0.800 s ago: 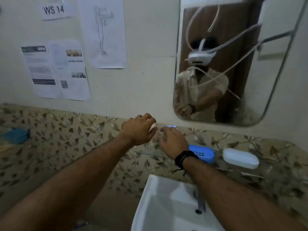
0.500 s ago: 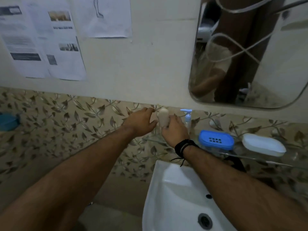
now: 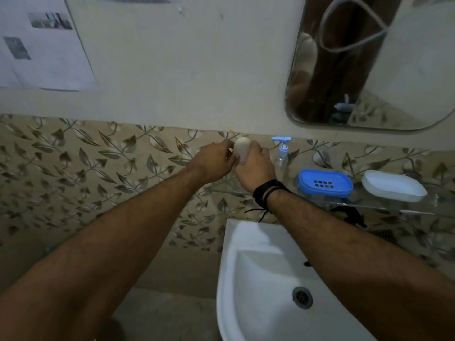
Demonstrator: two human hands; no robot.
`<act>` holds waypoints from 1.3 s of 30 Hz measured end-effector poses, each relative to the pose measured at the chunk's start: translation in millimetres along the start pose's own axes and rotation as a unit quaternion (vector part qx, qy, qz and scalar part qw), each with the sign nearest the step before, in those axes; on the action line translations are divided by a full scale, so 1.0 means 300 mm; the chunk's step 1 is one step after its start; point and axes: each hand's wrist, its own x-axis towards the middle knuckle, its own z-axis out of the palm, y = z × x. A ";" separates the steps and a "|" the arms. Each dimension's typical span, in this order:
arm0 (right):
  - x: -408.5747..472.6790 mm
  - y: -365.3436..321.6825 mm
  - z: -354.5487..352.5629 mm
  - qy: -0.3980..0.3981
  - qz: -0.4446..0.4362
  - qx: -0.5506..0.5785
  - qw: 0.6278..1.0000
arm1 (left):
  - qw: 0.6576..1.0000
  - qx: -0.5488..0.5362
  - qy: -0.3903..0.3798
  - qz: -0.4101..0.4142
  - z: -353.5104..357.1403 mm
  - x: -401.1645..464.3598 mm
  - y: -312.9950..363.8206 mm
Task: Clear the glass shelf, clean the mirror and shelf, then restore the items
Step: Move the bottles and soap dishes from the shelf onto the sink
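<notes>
Head view, looking down over a bathroom wall and basin. Both forearms reach from the lower edge toward the centre of the frame. The left hand [image 3: 213,160] and the right hand [image 3: 256,166] meet just above centre, both closed around a pale, rounded bottle [image 3: 241,148] that stands upright between them. The fingers of the left hand wrap its left side; those of the right hand are clamped on its lower right side. Whether the bottle's base touches the shelf cannot be told, since the hands hide it. A black wristband [image 3: 267,193] circles the right wrist, its cords hanging loose.

The glass shelf [image 3: 384,207] runs from the centre toward the right edge, fixed against a wall of leaf-patterned tiles [image 3: 98,168]. Just right of the right hand stands a clear spray bottle [image 3: 281,158] with a light blue nozzle. Farther right lies a blue soap dish [image 3: 325,183] with slots in its top, and beyond it, near the right edge, a white soap case [image 3: 394,185]; the two are apart.

The mirror [image 3: 369,62], with rounded corners, fills the upper right. A white basin [image 3: 261,286] with a metal drain occupies the lower centre-right, below the shelf. Printed paper sheets [image 3: 41,43] hang on the plain wall at upper left.
</notes>
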 end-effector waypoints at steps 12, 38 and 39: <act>-0.150 0.024 -0.030 0.047 -0.016 0.091 0.995 | 0.996 -0.051 0.072 0.034 -0.011 -0.198 0.101; -0.596 0.397 0.147 -0.163 0.089 0.172 0.967 | 0.986 -0.097 -0.060 -0.120 0.331 -0.728 0.128; -0.580 0.410 0.168 -0.166 0.096 0.167 0.967 | 0.985 -0.105 -0.065 -0.121 0.352 -0.714 0.107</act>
